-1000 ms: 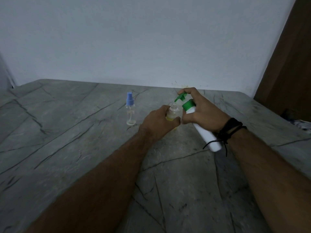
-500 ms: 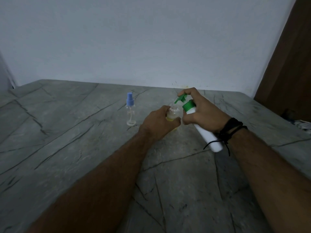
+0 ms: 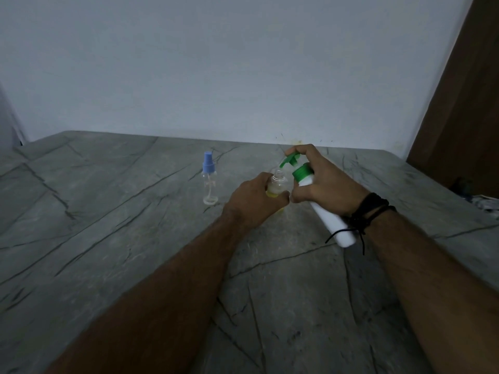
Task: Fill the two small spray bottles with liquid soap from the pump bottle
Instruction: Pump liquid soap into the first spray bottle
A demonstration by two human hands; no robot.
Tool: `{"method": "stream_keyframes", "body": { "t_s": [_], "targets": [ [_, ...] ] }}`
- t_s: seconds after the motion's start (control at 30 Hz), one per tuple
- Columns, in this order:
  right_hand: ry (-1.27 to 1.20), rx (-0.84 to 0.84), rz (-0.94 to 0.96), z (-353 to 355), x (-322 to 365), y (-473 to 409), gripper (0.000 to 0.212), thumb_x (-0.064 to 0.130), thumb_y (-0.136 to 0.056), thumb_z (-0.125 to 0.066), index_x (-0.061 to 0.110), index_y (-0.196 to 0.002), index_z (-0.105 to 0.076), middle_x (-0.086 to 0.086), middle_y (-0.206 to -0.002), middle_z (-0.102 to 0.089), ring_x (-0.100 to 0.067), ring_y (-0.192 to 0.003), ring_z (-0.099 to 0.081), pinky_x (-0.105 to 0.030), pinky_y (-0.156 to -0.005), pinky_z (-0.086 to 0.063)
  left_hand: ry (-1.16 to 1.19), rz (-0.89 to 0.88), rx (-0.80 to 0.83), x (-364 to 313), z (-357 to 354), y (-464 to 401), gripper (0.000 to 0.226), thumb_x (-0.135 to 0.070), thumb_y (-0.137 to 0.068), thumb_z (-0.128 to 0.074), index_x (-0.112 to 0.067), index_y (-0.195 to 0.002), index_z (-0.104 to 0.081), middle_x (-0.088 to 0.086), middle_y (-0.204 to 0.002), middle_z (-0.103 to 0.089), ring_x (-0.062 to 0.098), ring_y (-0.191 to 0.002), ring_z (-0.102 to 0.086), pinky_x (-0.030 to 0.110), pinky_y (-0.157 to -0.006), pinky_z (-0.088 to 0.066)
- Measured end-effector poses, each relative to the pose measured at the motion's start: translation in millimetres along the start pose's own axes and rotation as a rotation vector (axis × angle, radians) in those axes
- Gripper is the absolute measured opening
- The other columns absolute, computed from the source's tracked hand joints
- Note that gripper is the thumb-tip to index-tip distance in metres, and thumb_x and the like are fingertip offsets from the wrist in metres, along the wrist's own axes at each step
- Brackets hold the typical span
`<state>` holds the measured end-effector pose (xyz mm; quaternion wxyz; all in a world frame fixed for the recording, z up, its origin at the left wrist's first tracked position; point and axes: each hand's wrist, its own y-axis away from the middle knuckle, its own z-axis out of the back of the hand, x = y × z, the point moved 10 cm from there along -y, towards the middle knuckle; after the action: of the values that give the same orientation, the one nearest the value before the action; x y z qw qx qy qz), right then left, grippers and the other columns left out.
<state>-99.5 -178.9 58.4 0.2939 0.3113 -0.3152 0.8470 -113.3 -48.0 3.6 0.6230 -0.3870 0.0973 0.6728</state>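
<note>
My left hand (image 3: 253, 201) grips a small clear spray bottle (image 3: 277, 184) with its cap off; yellow soap shows in its lower part. My right hand (image 3: 321, 182) holds the white pump bottle (image 3: 330, 220) tilted, its green pump head (image 3: 290, 160) over the small bottle's open neck, with my index finger on top of the pump. A second small clear spray bottle (image 3: 209, 182) with a blue spray cap stands upright to the left, apart from both hands.
A grey marble-patterned tabletop (image 3: 135, 238) runs to a pale wall. A brown wooden panel (image 3: 464, 103) stands at the right. Some small items (image 3: 483, 201) lie past the table's right edge.
The pump bottle's base has dropped slightly lower and to the right. Both hands stay in the same place.
</note>
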Motion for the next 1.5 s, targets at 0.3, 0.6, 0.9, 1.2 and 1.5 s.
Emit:
{"method": "stream_keyframes", "body": {
  "t_s": [0.3, 0.6, 0.9, 1.2, 1.5],
  "targets": [
    [-0.006, -0.002, -0.005, 1.7, 0.1, 0.6, 0.069, -0.004, -0.071, -0.074, 0.026, -0.127, -0.045, 0.004, -0.094, -0.064, -0.013, -0.077, -0.063, -0.028, -0.068, -0.052, 0.022, 0.011, 0.005, 0.3, -0.1, 0.8, 0.06, -0.054, -0.081, -0.068, -0.025, -0.131, -0.053, -0.002, -0.121, -0.067, 0.016, -0.102, -0.063, 0.039, -0.09, -0.054],
    [-0.02, 0.02, -0.002, -0.6, -1.9, -0.2, 0.072, -0.003, -0.07, -0.074, 0.029, -0.128, -0.045, 0.003, -0.093, -0.064, -0.017, -0.078, -0.063, -0.032, -0.069, -0.053, 0.028, -0.003, 0.01, -0.7, 0.2, 1.8, 0.061, -0.053, -0.082, -0.069, -0.024, -0.133, -0.052, -0.002, -0.122, -0.066, 0.016, -0.103, -0.063, 0.034, -0.088, -0.052],
    [-0.03, 0.01, 0.005, -0.6, -1.9, 0.3, 0.075, -0.002, -0.07, -0.077, 0.03, -0.13, -0.044, 0.003, -0.096, -0.064, -0.016, -0.08, -0.064, -0.028, -0.07, -0.053, 0.038, -0.007, 0.003, -0.6, 0.8, 2.6, 0.06, -0.055, -0.081, -0.069, -0.025, -0.13, -0.054, -0.002, -0.12, -0.067, 0.015, -0.101, -0.064, 0.037, -0.089, -0.053],
    [-0.034, 0.01, 0.005, -0.7, -3.6, -0.2, 0.074, 0.001, -0.068, -0.078, 0.03, -0.128, -0.045, -0.001, -0.105, -0.067, -0.025, -0.089, -0.067, -0.041, -0.079, -0.057, 0.029, 0.003, 0.016, 1.4, -1.4, 0.9, 0.062, -0.056, -0.081, -0.069, -0.025, -0.132, -0.052, -0.003, -0.123, -0.066, 0.015, -0.102, -0.063, 0.036, -0.089, -0.053],
    [-0.023, 0.019, 0.002, 0.5, -2.5, -0.1, 0.068, -0.004, -0.071, -0.074, 0.025, -0.127, -0.046, 0.004, -0.093, -0.063, -0.016, -0.078, -0.063, -0.031, -0.07, -0.052, 0.036, -0.002, 0.019, 1.9, -1.9, 0.1, 0.06, -0.054, -0.081, -0.068, -0.026, -0.132, -0.053, -0.003, -0.123, -0.066, 0.015, -0.104, -0.063, 0.038, -0.091, -0.053]
  ]
}}
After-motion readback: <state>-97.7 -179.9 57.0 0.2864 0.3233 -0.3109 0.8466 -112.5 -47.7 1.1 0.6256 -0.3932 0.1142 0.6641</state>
